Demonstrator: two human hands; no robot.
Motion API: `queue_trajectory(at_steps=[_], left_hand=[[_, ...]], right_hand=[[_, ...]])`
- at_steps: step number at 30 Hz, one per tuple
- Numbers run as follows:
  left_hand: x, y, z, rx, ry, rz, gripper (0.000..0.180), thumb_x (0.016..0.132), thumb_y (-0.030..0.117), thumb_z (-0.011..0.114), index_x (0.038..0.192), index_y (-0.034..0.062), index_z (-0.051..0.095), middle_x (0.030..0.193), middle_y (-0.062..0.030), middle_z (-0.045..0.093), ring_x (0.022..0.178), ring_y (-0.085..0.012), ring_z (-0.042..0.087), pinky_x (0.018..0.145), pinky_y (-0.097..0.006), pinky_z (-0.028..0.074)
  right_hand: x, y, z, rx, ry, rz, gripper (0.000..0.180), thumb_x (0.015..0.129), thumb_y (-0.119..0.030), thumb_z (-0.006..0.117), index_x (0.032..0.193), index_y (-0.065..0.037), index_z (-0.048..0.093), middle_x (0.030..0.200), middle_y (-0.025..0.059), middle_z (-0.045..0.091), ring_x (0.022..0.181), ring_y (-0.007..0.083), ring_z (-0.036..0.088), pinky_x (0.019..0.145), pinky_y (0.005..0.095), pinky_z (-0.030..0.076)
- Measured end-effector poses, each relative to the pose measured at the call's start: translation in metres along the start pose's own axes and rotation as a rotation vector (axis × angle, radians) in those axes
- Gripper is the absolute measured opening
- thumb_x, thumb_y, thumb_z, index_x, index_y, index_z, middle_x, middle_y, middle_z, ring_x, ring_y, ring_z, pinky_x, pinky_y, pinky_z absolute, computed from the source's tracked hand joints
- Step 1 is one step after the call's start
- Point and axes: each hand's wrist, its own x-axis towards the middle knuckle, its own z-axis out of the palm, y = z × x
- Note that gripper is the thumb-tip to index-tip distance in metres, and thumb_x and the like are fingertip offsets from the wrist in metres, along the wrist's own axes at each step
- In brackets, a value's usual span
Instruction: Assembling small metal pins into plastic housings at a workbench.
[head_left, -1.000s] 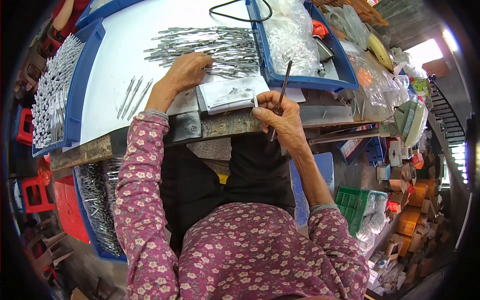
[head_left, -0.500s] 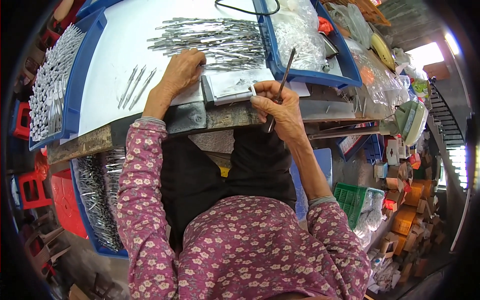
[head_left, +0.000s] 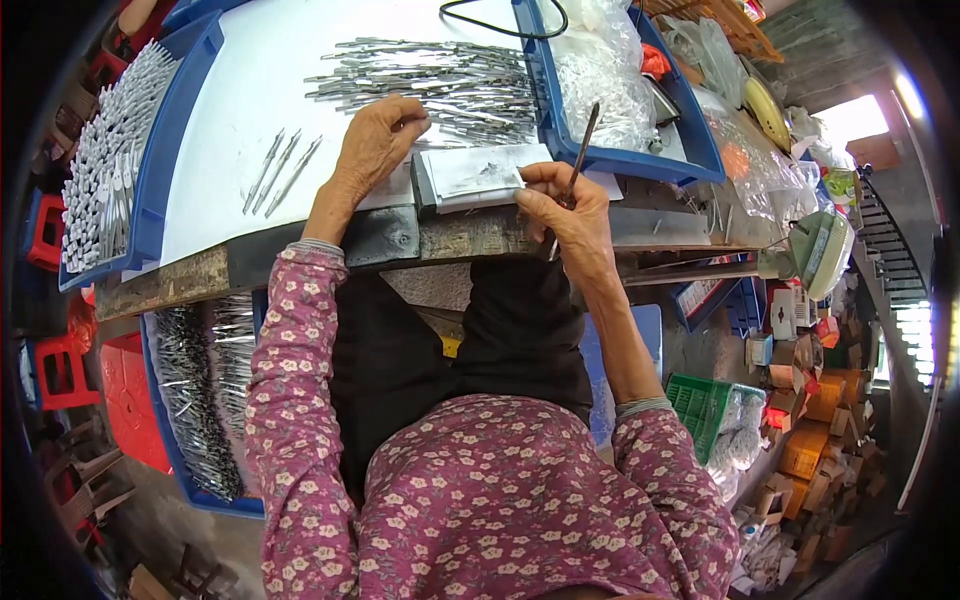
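Left hand (head_left: 383,140) shifted right, seemingly edging metal rods (head_left: 430,75).

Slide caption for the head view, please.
Left hand near a pile of slender metal pieces, right hand holding a dark slim tool beside white sheets.
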Motion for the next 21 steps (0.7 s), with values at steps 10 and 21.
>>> queue_trajectory(at_steps=[10, 21], left_hand=[[0.004, 0.021, 0.004, -0.451, 0.229, -0.082, 0.015, 0.084, 0.015, 0.059, 0.082, 0.0004, 0.062, 0.076, -0.0054, 0.064, 0.064, -0.0121, 0.060, 0.060, -0.023, 0.050], [-0.037, 0.060, -0.015, -1.011, 0.414, -0.118, 0.013, 0.092, 0.013, 0.045, 0.097, 0.0022, 0.051, 0.086, -0.0162, 0.063, 0.067, -0.0168, 0.062, 0.063, -0.029, 0.053]], right_hand=[[0.018, -0.022, -0.027, -1.015, 0.071, -0.523, 0.012, 0.072, -0.003, 0.057, 0.083, 0.000, 0.059, 0.071, 0.0122, 0.056, 0.059, 0.0213, 0.056, 0.056, 0.0300, 0.042], [0.042, 0.001, -0.015, -0.759, -0.017, -0.314, 0.014, 0.072, -0.007, 0.062, 0.083, 0.001, 0.059, 0.064, 0.0041, 0.055, 0.057, 0.0102, 0.049, 0.052, 0.0255, 0.039]])
